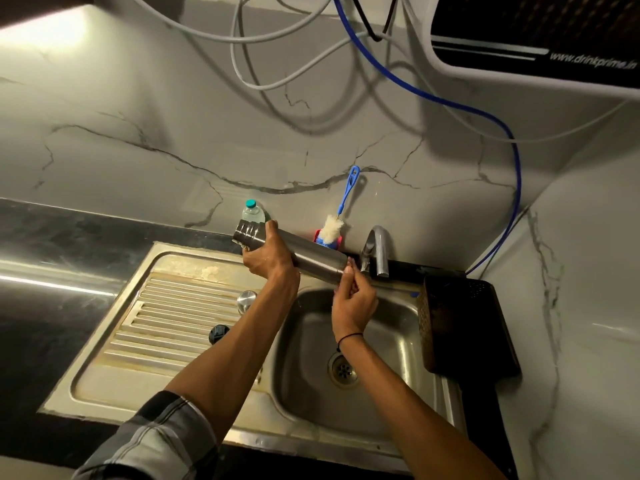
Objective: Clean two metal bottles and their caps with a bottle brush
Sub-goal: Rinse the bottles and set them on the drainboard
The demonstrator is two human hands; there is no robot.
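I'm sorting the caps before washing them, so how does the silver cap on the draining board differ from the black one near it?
The silver cap is shiny bare metal with a domed top; the black cap is dark, matte and ridged. The silver one looks larger and sits farther back on the draining board, the black one nearer the person. Both lie loose on the ribs, off any bottle, untouched by either hand.

Metal bottle (311,256): mid-body hidden under left hand (268,259); base end behind right hand (353,301) fingers, so base contact can't be told. Plastic bottle (252,213) at 12 o'clock of the neck: only cap and shoulder show. Brush (333,230) holder mostly behind the bottle. Silver cap (246,300) and black cap (219,333) partly covered by left forearm. Purifier (540,39) at 1 o'clock cut by frame edge; hoses run off top. Dark basket (460,323): contents too dim to tell.
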